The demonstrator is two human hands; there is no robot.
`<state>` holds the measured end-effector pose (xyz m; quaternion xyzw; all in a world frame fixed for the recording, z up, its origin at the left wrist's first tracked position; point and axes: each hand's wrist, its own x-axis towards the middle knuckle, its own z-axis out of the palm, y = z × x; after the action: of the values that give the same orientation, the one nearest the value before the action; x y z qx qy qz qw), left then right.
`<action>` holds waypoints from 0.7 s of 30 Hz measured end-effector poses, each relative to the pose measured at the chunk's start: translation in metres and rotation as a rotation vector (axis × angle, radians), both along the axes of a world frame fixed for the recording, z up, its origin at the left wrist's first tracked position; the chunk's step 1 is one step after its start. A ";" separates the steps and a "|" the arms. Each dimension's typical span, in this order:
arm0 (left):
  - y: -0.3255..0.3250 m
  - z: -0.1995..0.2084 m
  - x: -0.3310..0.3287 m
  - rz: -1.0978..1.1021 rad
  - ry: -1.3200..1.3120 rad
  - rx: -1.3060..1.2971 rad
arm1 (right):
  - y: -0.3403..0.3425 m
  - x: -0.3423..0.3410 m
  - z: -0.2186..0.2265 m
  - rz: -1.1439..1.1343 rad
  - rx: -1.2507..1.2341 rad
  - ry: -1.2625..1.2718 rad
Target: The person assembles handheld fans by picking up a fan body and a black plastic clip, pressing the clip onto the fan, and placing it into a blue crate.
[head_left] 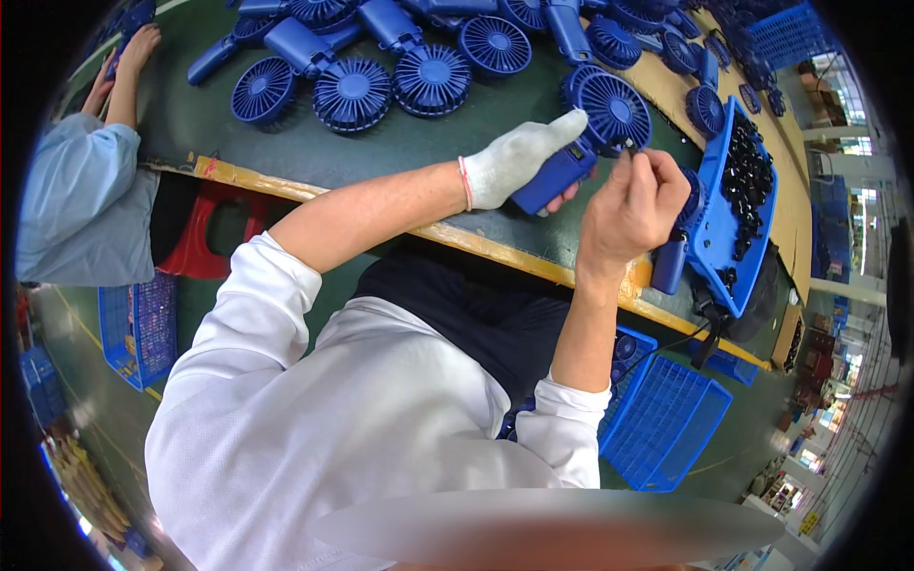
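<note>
My left hand, in a white glove with bare fingertips, is closed around the handle of a blue handheld fan. The thumb lies along the handle and points toward the round grille. My bare right hand pinches at the joint between handle and grille. Something small and dark shows at its fingertips, too small to name. Just right of that hand, another blue fan rests by the table's front edge. Next to it stands a blue tray of small black parts.
Many blue fans lie across the far side of the green table. Brown cardboard covers its right end. Blue crates stand on the floor below. At the left, a person in a light blue shirt works near a red stool.
</note>
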<state>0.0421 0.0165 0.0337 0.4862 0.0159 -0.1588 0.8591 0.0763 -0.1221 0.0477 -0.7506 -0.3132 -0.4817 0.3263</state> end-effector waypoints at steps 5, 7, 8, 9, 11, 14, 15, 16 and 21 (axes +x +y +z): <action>0.002 -0.019 0.011 0.227 -0.216 0.332 | 0.018 -0.002 -0.018 0.006 -0.325 -0.167; 0.004 -0.017 0.013 0.209 -0.119 0.332 | 0.016 -0.010 -0.027 0.051 -0.321 -0.084; 0.006 -0.019 0.015 0.185 -0.112 0.418 | 0.015 -0.012 -0.031 0.057 -0.324 -0.084; 0.010 -0.012 0.013 0.154 -0.124 0.519 | 0.015 -0.013 -0.034 0.107 -0.219 0.019; 0.008 -0.011 0.010 0.152 -0.140 0.404 | 0.009 -0.019 -0.037 0.133 -0.048 0.179; 0.010 0.002 0.006 0.158 -0.138 0.456 | -0.006 -0.027 -0.035 0.043 0.119 0.320; 0.009 0.003 0.005 0.166 -0.157 0.484 | -0.008 -0.028 -0.037 0.042 0.121 0.320; 0.008 0.002 0.004 0.165 -0.156 0.486 | -0.009 -0.030 -0.040 0.111 0.199 0.458; 0.000 -0.001 0.005 0.117 -0.177 0.403 | 0.005 -0.030 -0.040 0.429 0.548 1.005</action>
<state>0.0468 0.0164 0.0323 0.6583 -0.0001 -0.0591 0.7504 0.0459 -0.1170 0.0076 -0.6949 -0.1298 -0.0550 0.7052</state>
